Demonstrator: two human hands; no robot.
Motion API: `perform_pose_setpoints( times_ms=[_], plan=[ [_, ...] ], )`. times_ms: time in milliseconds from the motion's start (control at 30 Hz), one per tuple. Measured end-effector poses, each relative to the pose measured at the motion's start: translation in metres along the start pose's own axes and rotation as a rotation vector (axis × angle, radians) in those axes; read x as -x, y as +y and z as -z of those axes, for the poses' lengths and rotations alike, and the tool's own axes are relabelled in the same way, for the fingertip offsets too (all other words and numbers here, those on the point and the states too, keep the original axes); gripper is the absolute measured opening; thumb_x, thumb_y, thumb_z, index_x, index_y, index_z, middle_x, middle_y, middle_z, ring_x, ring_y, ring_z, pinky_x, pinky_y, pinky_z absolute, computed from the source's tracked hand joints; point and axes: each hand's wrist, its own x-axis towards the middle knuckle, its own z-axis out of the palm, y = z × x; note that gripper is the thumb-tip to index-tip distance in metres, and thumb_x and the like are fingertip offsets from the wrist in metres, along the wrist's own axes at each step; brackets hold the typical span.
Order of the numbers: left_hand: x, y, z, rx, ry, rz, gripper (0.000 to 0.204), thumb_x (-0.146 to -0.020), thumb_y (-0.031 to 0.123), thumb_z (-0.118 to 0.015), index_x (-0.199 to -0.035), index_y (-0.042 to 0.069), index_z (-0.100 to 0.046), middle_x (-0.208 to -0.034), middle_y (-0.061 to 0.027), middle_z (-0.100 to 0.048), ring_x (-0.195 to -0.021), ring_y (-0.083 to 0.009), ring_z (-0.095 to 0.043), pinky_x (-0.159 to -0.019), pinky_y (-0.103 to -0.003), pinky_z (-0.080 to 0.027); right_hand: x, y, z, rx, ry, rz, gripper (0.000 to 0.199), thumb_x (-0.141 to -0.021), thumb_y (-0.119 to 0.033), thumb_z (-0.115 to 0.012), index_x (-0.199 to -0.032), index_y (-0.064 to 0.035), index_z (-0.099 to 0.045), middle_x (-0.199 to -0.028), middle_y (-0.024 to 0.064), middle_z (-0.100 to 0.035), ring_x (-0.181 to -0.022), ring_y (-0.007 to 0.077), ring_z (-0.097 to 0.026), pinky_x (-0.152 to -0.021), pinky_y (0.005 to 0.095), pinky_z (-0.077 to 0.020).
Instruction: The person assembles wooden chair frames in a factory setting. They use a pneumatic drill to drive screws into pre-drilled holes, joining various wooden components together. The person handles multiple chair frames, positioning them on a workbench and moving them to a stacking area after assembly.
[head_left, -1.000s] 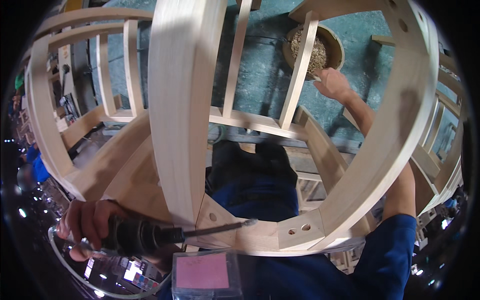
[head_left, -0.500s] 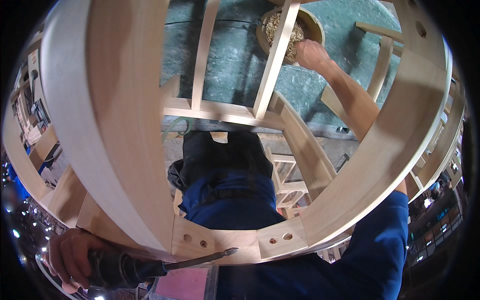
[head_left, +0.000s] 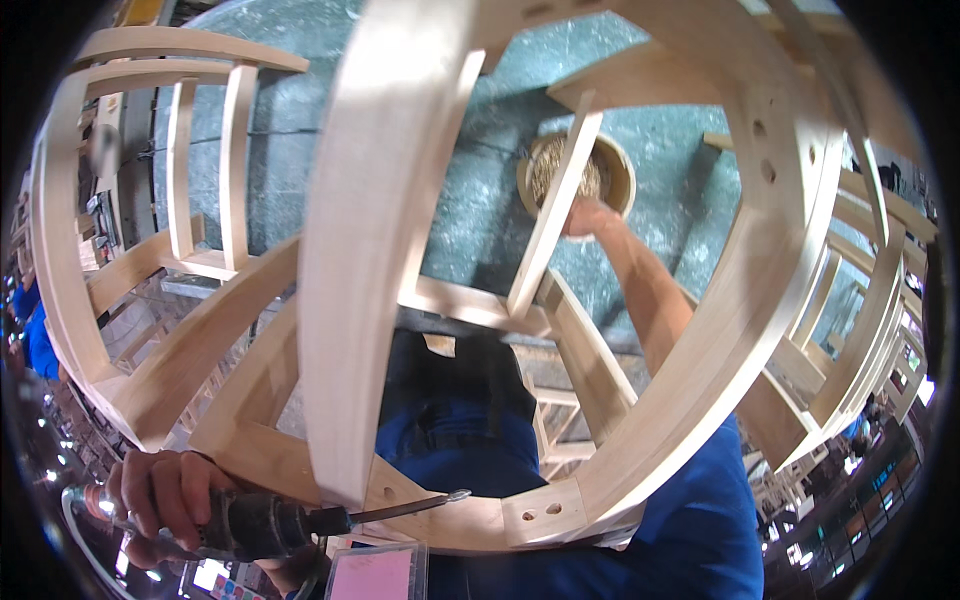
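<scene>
My left hand (head_left: 165, 500) is closed around the dark body of a power screwdriver (head_left: 255, 525). Its long bit points right, across the near rail of a pale wooden chair frame (head_left: 465, 518). My right arm passes under the curved side of that frame. At the far side, my right hand (head_left: 592, 216) dips into a round yellowish bowl (head_left: 622, 170) of small tan pieces, possibly screws (head_left: 547, 165). Its fingers look bent together, but a slat (head_left: 556, 205) and the bowl partly hide them, so what they grip does not show.
The frame's curved rails surround my view, with drilled holes in the near rail. Another slatted wooden frame (head_left: 240, 160) stands at left, and more frames (head_left: 860, 330) at right. A worn green tabletop (head_left: 480, 170) lies beneath. A pink card in a clear holder (head_left: 372, 572) hangs near me.
My view has shifted, so the bowl sits lower in the picture and the left frame shows more. My right hand stays at the bowl, now nearer its front rim. The screwdriver remains in my left hand.
</scene>
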Motion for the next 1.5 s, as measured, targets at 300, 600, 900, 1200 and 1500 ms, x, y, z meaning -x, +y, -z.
perform_pose_setpoints(
  times_ms=[300, 600, 900, 1200, 1500],
  plan=[
    [0.000, 0.016, 0.006, -0.125, -0.136, -0.009, 0.038, -0.090, 0.032, -0.068, -0.115, 0.007, -0.052, -0.094, -0.0082, -0.057, -0.057, -0.0197, -0.058, -0.063, -0.041, -0.044, -0.024, 0.002, -0.037, 0.151, 0.379, -0.030, 0.071, -0.095, -0.048, -0.050, -0.153, -0.0138, -0.030, -0.144, 0.0153, -0.050, -0.135, 0.0260, -0.046, -0.109, 0.0401, -0.0416],
    [0.003, 0.006, 0.001, -0.184, -0.215, -0.048, 0.046, -0.096, 0.053, -0.055, -0.118, 0.013, -0.050, -0.099, -0.0085, -0.057, -0.070, -0.0222, -0.060, -0.067, -0.041, -0.040, -0.030, -0.032, -0.045, -1.396, 0.429, -0.097, 0.066, -0.098, -0.048, -0.046, -0.152, -0.0144, -0.033, -0.143, 0.0113, -0.052, -0.133, 0.0263, -0.048, -0.108, 0.0420, -0.0421],
    [0.008, 0.020, -0.003, -0.025, -0.272, -0.033, 0.050, -0.088, 0.054, -0.058, -0.119, 0.014, -0.059, -0.105, -0.0122, -0.062, -0.077, -0.0289, -0.062, -0.074, -0.044, -0.043, -0.003, 0.006, -0.014, -2.171, -0.005, -0.458, 0.033, -0.101, -0.027, -0.045, -0.121, -0.0042, -0.058, -0.118, 0.0148, -0.063, -0.106, 0.0346, -0.062, -0.088, 0.0511, -0.0546],
    [0.008, 0.005, 0.001, 0.112, -0.239, -0.021, 0.047, -0.083, 0.045, -0.062, -0.115, 0.011, -0.063, -0.103, -0.0164, -0.063, -0.084, -0.0353, -0.060, -0.078, -0.047, -0.045, 0.082, 0.006, 0.034, -1.903, -0.307, -0.080, 0.020, -0.080, -0.003, -0.046, -0.092, 0.0019, -0.061, -0.089, 0.0164, -0.066, -0.076, 0.0308, -0.065, -0.075, 0.0436, -0.0567],
    [0.008, 0.008, -0.004, 0.073, -0.229, 0.005, 0.046, -0.081, 0.047, -0.066, -0.111, 0.012, -0.063, -0.100, -0.0140, -0.063, -0.082, -0.0336, -0.062, -0.077, -0.046, -0.048, 0.134, -0.025, 0.070, -1.584, -0.036, -0.031, 0.010, -0.082, -0.007, -0.054, -0.085, -0.0028, -0.062, -0.074, 0.0058, -0.062, -0.064, 0.0178, -0.060, -0.062, 0.0324, -0.0556]
  ],
)
